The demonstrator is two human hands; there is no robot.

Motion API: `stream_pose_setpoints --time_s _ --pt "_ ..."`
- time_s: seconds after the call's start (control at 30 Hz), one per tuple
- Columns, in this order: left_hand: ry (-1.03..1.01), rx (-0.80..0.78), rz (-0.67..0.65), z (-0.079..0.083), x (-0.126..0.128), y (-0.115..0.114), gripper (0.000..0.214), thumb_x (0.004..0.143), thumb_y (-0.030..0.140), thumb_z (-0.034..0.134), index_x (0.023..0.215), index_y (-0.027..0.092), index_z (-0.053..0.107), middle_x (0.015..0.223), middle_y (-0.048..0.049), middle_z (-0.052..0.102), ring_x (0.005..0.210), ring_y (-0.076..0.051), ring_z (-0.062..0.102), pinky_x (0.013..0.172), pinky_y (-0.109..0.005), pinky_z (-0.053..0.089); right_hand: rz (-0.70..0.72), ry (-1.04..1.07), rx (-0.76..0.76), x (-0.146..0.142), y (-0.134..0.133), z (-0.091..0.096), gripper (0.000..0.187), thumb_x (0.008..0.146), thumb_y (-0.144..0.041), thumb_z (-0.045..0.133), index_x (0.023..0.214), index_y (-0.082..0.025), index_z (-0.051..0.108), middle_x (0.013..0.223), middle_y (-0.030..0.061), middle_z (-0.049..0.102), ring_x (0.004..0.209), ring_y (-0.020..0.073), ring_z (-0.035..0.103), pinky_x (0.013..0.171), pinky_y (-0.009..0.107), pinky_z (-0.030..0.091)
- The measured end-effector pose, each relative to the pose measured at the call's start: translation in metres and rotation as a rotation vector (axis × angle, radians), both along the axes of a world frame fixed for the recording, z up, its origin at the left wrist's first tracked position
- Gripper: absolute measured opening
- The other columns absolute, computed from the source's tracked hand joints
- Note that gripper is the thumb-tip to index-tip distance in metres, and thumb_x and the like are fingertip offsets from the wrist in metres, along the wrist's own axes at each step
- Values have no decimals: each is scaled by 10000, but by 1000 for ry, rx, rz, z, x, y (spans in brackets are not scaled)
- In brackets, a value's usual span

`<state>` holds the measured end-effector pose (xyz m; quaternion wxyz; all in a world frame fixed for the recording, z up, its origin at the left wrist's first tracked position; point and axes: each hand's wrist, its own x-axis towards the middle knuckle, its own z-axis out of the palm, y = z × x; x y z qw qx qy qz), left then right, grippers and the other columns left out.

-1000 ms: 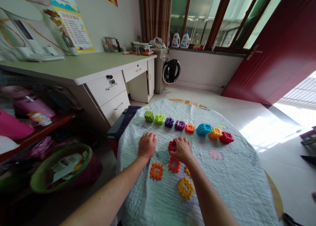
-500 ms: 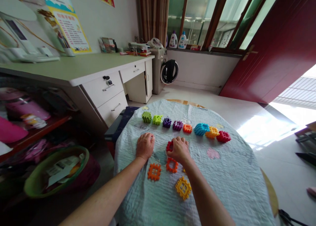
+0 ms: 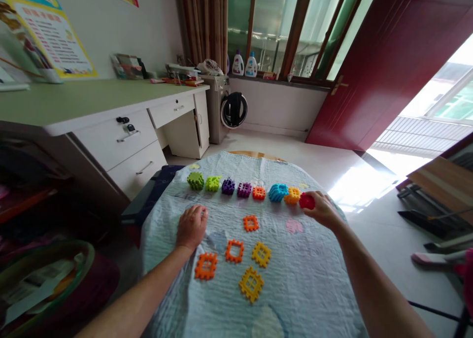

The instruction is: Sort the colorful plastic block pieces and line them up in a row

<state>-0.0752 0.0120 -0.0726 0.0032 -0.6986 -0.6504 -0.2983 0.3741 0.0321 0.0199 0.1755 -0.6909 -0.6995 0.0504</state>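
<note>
Red piece (image 3: 306, 200) in right-hand fingers (image 3: 320, 198)

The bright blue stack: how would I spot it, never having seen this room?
Find the round table under the pale cloth. Across its far part runs a row of colourful toy pieces, the right hand at the row's right end. Between a small orange piece and a yellow stack stands the bright blue stack, the only bright blue one there.

Green-topped white desk (image 3: 121, 95) against pale wall (image 3: 158, 27). Beyond it, front-loading washing machine (image 3: 217, 109), hatch open; brown curtain (image 3: 205, 22) beside wood-framed window (image 3: 273, 25). Red door (image 3: 373, 57) at right; sunlight (image 3: 360, 183) across pale floor (image 3: 295, 153).
</note>
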Motion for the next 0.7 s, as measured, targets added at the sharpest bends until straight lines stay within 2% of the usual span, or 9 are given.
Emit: stream_pose_setpoints --time_s 0.07,0.17,0.3,0.47,0.7 --pt "6 5 -2 0 0 1 270 954 335 379 918 203 611 999 -92 690 952 -262 614 903 -405 473 -50 -8 -45 31 17 1 474 656 -370 676 1113 -244 656 1116 98 630 996 284 554 837 396 451" --pt "14 16 1 -1 -1 1 276 950 347 376 920 205 612 996 -94 691 948 -267 614 896 -413 476 -18 -28 -140 56 40 2 473 650 -336 686 1109 -222 670 1156 111 626 1017 276 575 900 405 459" --pt "10 17 -7 -3 -3 2 288 952 354 369 932 201 612 996 -97 688 957 -268 614 904 -418 477 65 -24 -214 65 61 -1 456 634 -252 690 1089 -221 695 1166 107 638 1045 269 595 962 402 451" --pt "5 11 -11 -4 -4 2 301 957 365 361 943 200 612 1003 -98 686 973 -269 612 914 -425 476 82 2 -297 72 74 -9 503 586 -187 710 1088 -202 705 1095 114 662 986 287 624 857 389 511" --pt "-6 -2 -4 -1 -2 1 294 952 362 365 937 201 610 1005 -97 687 973 -265 611 926 -422 471 141 36 -308 79 83 -18 506 605 -217 695 1111 -203 688 1061 105 672 941 274 635 823 391 534"
